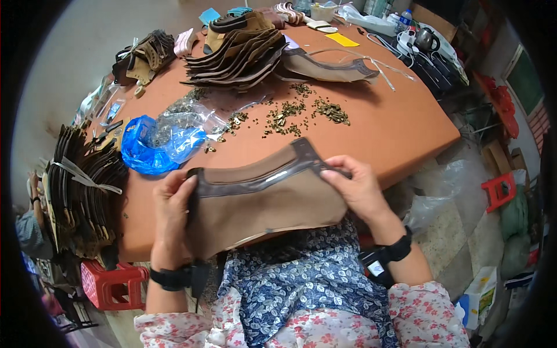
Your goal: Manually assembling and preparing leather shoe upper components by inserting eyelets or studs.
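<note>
Between my hands, a brown fabric panel [272, 211] with dark, glossy leather-like trim along its curved upper edge is stretched out over my lap at the table's near edge. The fingers and thumb of my left hand [174, 194] pinch its left upper corner. At the opposite corner, my right hand [355, 184] grips the dark trim between thumb and fingers. Beyond the panel, small brass-coloured metal fittings [285, 116] lie in loose heaps on the table. A blue plastic bag [138, 148] and a clear bag [183, 119] sit left of them.
Stacked brown panels [238, 61] stand at the back of the orange tabletop [406, 130]. A tied bundle of panels [87, 191] is at the left edge. One red stool [113, 284] stands below left, another red stool [498, 191] at right. Part of another person [33, 232] shows far left.
</note>
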`<state>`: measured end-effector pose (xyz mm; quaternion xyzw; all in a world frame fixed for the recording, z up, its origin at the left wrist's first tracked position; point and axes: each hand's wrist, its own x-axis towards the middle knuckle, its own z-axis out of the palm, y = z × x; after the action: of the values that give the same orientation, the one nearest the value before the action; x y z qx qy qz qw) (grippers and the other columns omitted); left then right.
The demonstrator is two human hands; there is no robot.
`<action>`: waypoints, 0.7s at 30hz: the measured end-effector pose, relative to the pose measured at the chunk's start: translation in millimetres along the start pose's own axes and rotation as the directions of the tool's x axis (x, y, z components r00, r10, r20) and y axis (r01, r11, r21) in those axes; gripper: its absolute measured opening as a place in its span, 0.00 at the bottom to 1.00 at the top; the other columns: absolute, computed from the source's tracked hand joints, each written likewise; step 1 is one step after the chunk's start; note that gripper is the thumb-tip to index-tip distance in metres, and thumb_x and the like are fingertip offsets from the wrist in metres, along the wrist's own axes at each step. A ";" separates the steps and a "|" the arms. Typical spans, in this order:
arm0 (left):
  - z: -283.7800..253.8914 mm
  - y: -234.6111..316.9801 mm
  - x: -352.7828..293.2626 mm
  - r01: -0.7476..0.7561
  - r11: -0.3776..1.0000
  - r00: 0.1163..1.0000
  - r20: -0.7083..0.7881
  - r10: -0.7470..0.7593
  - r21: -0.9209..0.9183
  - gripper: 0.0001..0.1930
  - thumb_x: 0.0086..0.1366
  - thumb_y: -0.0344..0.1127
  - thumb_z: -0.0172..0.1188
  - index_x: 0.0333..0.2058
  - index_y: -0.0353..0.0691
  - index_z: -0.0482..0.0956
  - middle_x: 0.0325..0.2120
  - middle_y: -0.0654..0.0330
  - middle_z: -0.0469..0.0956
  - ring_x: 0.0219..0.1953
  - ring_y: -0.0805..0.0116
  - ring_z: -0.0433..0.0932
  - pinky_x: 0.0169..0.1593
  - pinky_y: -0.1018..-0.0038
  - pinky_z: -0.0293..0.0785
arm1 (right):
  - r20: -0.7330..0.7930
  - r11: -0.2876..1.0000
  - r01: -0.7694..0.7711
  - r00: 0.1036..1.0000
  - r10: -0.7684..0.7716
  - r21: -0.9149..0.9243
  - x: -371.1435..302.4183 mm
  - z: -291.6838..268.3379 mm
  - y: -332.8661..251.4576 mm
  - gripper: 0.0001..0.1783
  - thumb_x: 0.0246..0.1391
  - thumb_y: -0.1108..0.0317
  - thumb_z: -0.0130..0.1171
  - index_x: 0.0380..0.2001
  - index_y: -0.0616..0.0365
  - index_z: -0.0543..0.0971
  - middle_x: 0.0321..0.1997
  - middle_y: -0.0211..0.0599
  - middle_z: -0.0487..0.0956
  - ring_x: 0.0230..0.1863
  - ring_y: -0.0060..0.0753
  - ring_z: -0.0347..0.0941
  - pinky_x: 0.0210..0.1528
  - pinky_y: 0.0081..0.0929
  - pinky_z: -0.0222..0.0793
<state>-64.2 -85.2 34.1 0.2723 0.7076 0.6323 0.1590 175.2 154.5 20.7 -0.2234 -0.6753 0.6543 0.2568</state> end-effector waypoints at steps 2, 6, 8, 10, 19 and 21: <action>-38.2 4.4 3.4 0.069 0.983 0.997 -0.038 -0.063 0.173 0.08 0.61 0.27 0.62 0.40 0.35 0.82 0.30 0.67 0.81 0.32 0.81 0.76 0.39 0.83 0.71 | 0.080 0.999 0.039 0.996 -0.038 -0.012 9.5 28.7 9.6 0.10 0.58 0.70 0.59 0.39 0.64 0.79 0.34 0.26 0.80 0.35 0.15 0.72 0.39 0.18 0.70; -76.8 13.2 -13.3 -0.239 0.580 0.894 -0.056 0.445 0.779 0.19 0.60 0.27 0.61 0.51 0.34 0.76 0.44 0.60 0.78 0.44 0.75 0.75 0.48 0.78 0.70 | 0.157 0.984 0.136 0.981 -0.118 -0.112 17.4 75.2 12.5 0.10 0.56 0.69 0.59 0.40 0.63 0.79 0.30 0.35 0.81 0.31 0.22 0.75 0.37 0.24 0.71; -51.3 51.0 -22.5 -0.121 0.884 0.985 -0.056 0.164 0.451 0.24 0.59 0.28 0.61 0.56 0.36 0.72 0.53 0.55 0.73 0.55 0.66 0.71 0.58 0.70 0.65 | 0.182 0.967 0.203 0.968 -0.174 -0.155 18.0 84.8 16.5 0.10 0.56 0.70 0.59 0.40 0.63 0.78 0.28 0.39 0.80 0.30 0.26 0.76 0.36 0.26 0.71; -2.9 85.4 -29.6 -0.098 0.939 0.994 0.069 0.079 0.330 0.25 0.59 0.28 0.61 0.56 0.37 0.71 0.53 0.54 0.73 0.57 0.62 0.70 0.60 0.67 0.63 | 0.204 0.955 0.243 0.957 -0.207 -0.170 16.5 89.8 23.8 0.10 0.55 0.70 0.59 0.40 0.63 0.78 0.28 0.42 0.80 0.29 0.29 0.77 0.35 0.28 0.71; 64.6 -13.2 2.6 0.038 0.908 0.985 0.135 -0.103 0.416 0.23 0.63 0.28 0.59 0.56 0.30 0.70 0.49 0.52 0.75 0.49 0.69 0.73 0.52 0.73 0.71 | 0.209 0.923 0.315 0.940 -0.271 -0.221 9.1 90.5 23.0 0.10 0.55 0.71 0.59 0.40 0.63 0.77 0.30 0.47 0.81 0.30 0.41 0.79 0.33 0.31 0.72; 65.1 -13.3 5.2 0.086 0.928 0.978 0.149 -0.149 0.364 0.21 0.63 0.28 0.59 0.54 0.29 0.72 0.44 0.53 0.77 0.45 0.70 0.75 0.49 0.75 0.72 | 0.199 0.919 0.312 0.943 -0.268 -0.243 9.9 89.8 24.1 0.10 0.55 0.71 0.60 0.40 0.63 0.77 0.31 0.46 0.81 0.30 0.41 0.79 0.33 0.31 0.72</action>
<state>-33.7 -30.2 11.9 0.3076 0.8086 0.4573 0.2060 109.3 92.8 -4.0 -0.0997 -0.8027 0.5263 0.2623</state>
